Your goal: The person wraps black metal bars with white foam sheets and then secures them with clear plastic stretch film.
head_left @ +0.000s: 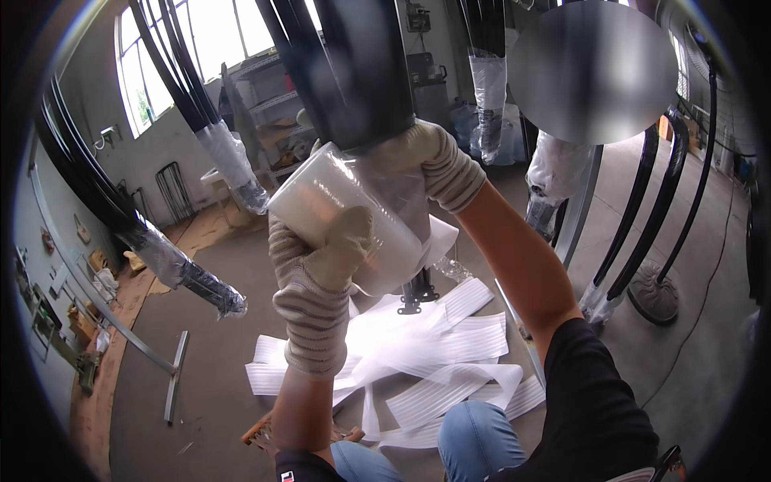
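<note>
My left hand point(325, 249), in a striped knit glove, is closed round a wide roll of clear stretch film point(337, 189), held tilted. Just above it hangs a thick bundle of black bars point(365, 80), smeared by blur where it is closest. The gloved right hand point(422, 157) wraps round the bundle's lower part; its fingertips are partly hidden behind the roll and the bundle. White foam sheet point(440, 241) shows below that hand, beside the roll. Dark bracket-like ends point(411, 304) stick out under the roll.
White foam strips point(450, 341) lie heaped on the floor before my knees point(478, 438). Other black bundles with film-wrapped ends point(233, 161) hang at left and right. A metal stand point(173, 377) is at left; a round-based pole point(654, 293) stands at right. A blurred disc covers the upper right.
</note>
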Motion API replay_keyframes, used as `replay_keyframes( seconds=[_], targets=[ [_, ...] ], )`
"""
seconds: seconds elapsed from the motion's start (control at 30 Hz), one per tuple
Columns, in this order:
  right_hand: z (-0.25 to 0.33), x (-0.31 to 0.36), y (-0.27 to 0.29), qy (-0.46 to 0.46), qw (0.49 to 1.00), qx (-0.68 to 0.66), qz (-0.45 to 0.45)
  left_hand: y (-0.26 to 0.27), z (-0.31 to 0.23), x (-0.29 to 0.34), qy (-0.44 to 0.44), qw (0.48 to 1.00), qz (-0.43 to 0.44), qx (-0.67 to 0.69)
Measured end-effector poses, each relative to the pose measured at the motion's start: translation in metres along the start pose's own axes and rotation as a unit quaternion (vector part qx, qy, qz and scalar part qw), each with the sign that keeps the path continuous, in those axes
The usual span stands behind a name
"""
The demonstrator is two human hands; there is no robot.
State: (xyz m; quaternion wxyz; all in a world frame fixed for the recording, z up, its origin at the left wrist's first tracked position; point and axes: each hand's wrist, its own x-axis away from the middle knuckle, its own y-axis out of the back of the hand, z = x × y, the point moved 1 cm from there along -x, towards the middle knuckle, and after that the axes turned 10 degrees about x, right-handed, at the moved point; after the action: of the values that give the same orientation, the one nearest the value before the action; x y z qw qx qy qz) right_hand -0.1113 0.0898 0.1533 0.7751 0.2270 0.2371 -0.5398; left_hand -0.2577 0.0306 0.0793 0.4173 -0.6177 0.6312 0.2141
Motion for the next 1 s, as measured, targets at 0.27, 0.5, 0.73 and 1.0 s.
replay_keyframes(
  seconds=[0.27,0.5,0.73,1.0],
  targets=[
    [-0.005,0.000,0.004,-0.008,1.000,0.011,0.016,-0.014,-0.020,0.008,-0.162,0.950,-0.018,-0.265],
    [0.003,0.001,0.007,0.000,1.000,0.021,0.024,-0.007,-0.051,-0.016,-0.165,0.957,-0.048,-0.235],
    [0.000,0.003,-0.001,0.018,0.999,0.045,0.005,0.027,0.037,-0.081,0.027,0.986,0.113,0.121],
    [0.035,0.029,-0.024,0.210,0.721,0.638,-0.171,-0.001,0.120,-0.133,0.151,0.898,0.342,0.234]
  ],
)
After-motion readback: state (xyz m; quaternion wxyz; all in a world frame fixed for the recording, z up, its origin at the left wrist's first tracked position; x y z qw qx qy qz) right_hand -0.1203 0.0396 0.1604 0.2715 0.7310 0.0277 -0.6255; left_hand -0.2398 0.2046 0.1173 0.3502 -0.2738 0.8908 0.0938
